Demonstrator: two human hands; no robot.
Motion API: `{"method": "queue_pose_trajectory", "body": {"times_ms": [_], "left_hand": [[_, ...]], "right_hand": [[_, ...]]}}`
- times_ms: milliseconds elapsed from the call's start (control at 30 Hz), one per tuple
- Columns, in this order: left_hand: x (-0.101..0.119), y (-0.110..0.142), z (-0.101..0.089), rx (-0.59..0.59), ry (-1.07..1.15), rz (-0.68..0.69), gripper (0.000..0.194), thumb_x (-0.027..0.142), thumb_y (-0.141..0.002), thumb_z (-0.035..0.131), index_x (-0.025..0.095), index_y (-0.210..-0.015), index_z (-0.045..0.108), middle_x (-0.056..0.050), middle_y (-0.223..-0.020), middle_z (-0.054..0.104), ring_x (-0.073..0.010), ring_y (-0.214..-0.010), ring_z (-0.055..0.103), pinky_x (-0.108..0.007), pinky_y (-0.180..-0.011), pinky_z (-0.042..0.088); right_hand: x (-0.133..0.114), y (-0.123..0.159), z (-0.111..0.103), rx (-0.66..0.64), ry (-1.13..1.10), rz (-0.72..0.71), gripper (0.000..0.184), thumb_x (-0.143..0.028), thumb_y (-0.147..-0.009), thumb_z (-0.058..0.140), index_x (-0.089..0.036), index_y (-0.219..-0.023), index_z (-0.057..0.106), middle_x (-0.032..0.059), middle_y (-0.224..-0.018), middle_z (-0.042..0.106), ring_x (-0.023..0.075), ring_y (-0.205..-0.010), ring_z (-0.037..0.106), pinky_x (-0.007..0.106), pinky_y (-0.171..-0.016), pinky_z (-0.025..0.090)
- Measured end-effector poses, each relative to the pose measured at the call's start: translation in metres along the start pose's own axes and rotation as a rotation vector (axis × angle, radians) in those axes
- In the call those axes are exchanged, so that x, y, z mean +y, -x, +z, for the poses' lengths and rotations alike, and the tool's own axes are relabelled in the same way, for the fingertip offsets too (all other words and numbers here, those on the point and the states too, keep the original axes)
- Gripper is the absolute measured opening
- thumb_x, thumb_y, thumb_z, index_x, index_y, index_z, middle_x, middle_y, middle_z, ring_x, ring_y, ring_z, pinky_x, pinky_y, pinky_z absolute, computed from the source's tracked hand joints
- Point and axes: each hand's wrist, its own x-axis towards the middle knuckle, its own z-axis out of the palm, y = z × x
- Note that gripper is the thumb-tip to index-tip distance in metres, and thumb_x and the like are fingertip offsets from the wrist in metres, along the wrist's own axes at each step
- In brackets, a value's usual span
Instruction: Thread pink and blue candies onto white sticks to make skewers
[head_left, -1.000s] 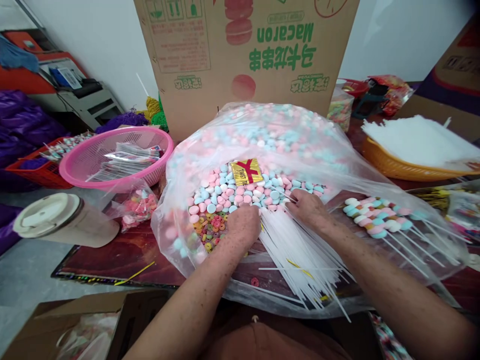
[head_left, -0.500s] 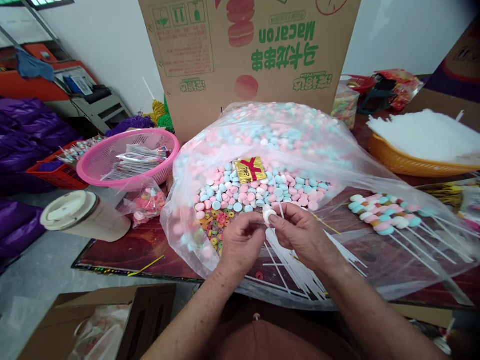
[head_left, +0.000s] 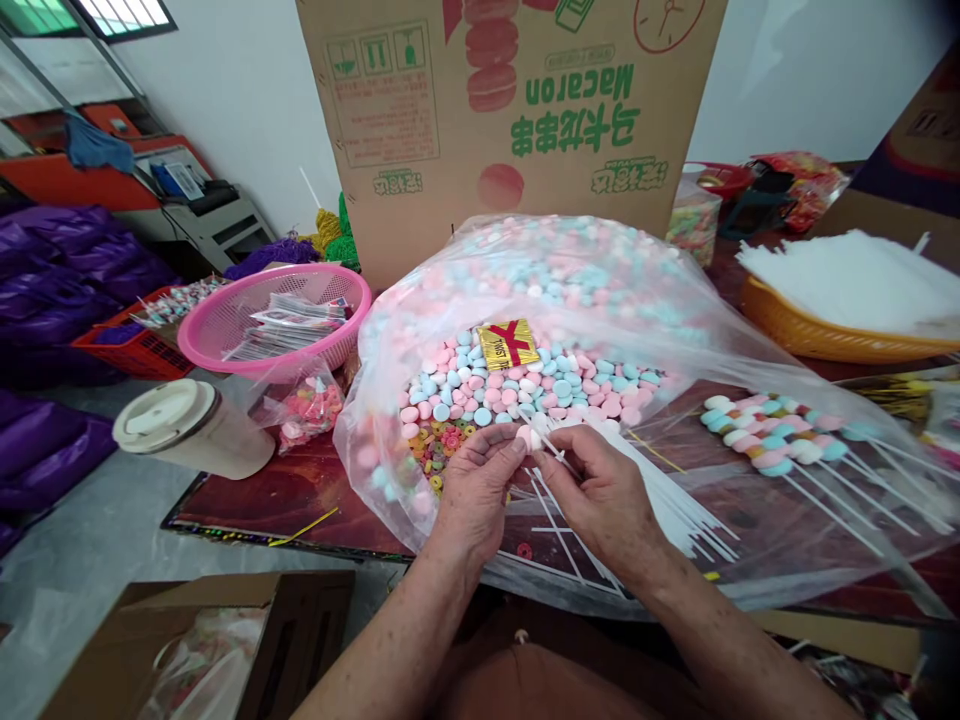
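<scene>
In front of the candy pile, my left hand [head_left: 480, 485] pinches a small white-and-pink candy [head_left: 530, 438] between thumb and fingers. Close beside it, my right hand [head_left: 600, 490] is closed round a thin white stick [head_left: 551, 452], whose upper part crosses by the candy. Whether the stick pierces the candy I cannot tell. Loose white sticks [head_left: 682, 500] fan out under and beside my right hand. Pink, blue and white candies [head_left: 487, 390] lie in an opened clear plastic bag [head_left: 757, 350], with small ring candies [head_left: 435, 450] at their near left.
Skewered candies on sticks [head_left: 780, 430] lie at the right. Behind them stands a yellow basket [head_left: 832, 325] of white sticks. On the left are a pink basket [head_left: 196, 335] and a lidded cup [head_left: 195, 430]. A cardboard box [head_left: 420, 210] rises behind the bag.
The candy has shifted slightly left and down, with my left fingertips now pinching it. The stick in my right hand leans further left. The whole view has moved a little.
</scene>
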Motion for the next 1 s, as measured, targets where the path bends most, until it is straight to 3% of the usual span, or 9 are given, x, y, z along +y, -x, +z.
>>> {"method": "queue_pose_trajectory", "body": {"times_ms": [100, 267, 400, 533, 633, 733, 867, 1000], "left_hand": [[-0.001, 0.001, -0.002, -0.036, -0.054, 0.001, 0.021, 0.021, -0.063, 0.072, 0.013, -0.082, 0.066, -0.002, -0.069, 0.065, -0.0090, -0.059, 0.058, -0.020, -0.056, 0.046], [0.004, 0.002, -0.007, -0.163, -0.336, 0.109, 0.039, 0.020, -0.058, 0.076, 0.017, -0.095, 0.064, -0.004, -0.089, 0.068, -0.0150, -0.080, 0.061, -0.026, -0.074, 0.047], [0.011, -0.002, -0.013, -0.146, -0.462, 0.121, 0.030, 0.026, -0.062, 0.074, 0.016, -0.088, 0.065, -0.002, -0.076, 0.067, -0.0135, -0.068, 0.060, -0.025, -0.064, 0.048], [0.013, 0.000, -0.016, -0.157, -0.426, 0.021, 0.028, 0.031, -0.067, 0.069, 0.015, -0.089, 0.065, -0.001, -0.071, 0.064, -0.0104, -0.060, 0.056, -0.024, -0.059, 0.047], [0.009, 0.004, -0.016, -0.190, -0.397, 0.031, 0.029, 0.031, -0.073, 0.064, 0.014, -0.097, 0.063, 0.002, -0.061, 0.058, -0.0080, -0.054, 0.051, -0.022, -0.054, 0.044], [0.005, 0.007, -0.018, -0.195, -0.442, 0.096, 0.036, 0.029, -0.072, 0.065, 0.016, -0.105, 0.060, 0.001, -0.068, 0.060, -0.0087, -0.057, 0.053, -0.022, -0.057, 0.046], [0.003, 0.005, -0.023, -0.191, -0.464, 0.091, 0.035, 0.027, -0.067, 0.070, 0.015, -0.099, 0.061, -0.004, -0.086, 0.065, -0.0134, -0.075, 0.059, -0.025, -0.067, 0.049], [0.007, 0.000, -0.028, -0.023, -0.327, -0.032, 0.027, 0.024, -0.065, 0.070, 0.013, -0.087, 0.060, -0.002, -0.074, 0.065, -0.0136, -0.064, 0.062, -0.026, -0.063, 0.051]], "right_hand": [[0.003, -0.001, 0.002, -0.108, -0.229, 0.171, 0.014, -0.033, -0.076, 0.055, -0.019, -0.074, 0.054, -0.0029, -0.063, 0.052, 0.0088, -0.051, 0.043, 0.021, -0.048, 0.034], [0.004, -0.006, -0.003, -0.283, -0.628, 0.387, 0.021, -0.038, -0.075, 0.059, -0.019, -0.072, 0.050, -0.0089, -0.050, 0.037, 0.0045, -0.040, 0.026, 0.019, -0.039, 0.022], [0.002, -0.006, -0.015, -0.490, -0.627, 0.436, 0.025, -0.044, -0.081, 0.051, -0.020, -0.082, 0.054, -0.0088, -0.047, 0.035, 0.0056, -0.041, 0.027, 0.019, -0.039, 0.021], [-0.003, -0.005, -0.017, -0.324, -0.386, 0.281, 0.020, -0.039, -0.080, 0.054, -0.020, -0.086, 0.058, -0.0032, -0.064, 0.053, 0.0091, -0.056, 0.046, 0.021, -0.051, 0.038], [-0.004, -0.004, -0.004, -0.285, -0.496, 0.274, 0.015, -0.034, -0.078, 0.057, -0.020, -0.083, 0.057, -0.0027, -0.067, 0.057, 0.0107, -0.061, 0.052, 0.023, -0.057, 0.043], [-0.003, -0.002, 0.011, -0.250, -0.625, 0.375, 0.016, -0.035, -0.075, 0.060, -0.020, -0.078, 0.055, -0.0064, -0.056, 0.052, 0.0061, -0.042, 0.042, 0.020, -0.042, 0.036], [-0.001, -0.003, 0.014, -0.253, -0.734, 0.546, 0.022, -0.037, -0.070, 0.065, -0.018, -0.072, 0.053, -0.0097, -0.046, 0.042, 0.0020, -0.033, 0.026, 0.016, -0.032, 0.019], [0.002, -0.015, 0.000, -0.350, -0.955, 0.730, 0.023, -0.035, -0.068, 0.066, -0.017, -0.073, 0.055, -0.0048, -0.058, 0.054, 0.0009, -0.035, 0.028, 0.014, -0.032, 0.017]]}}
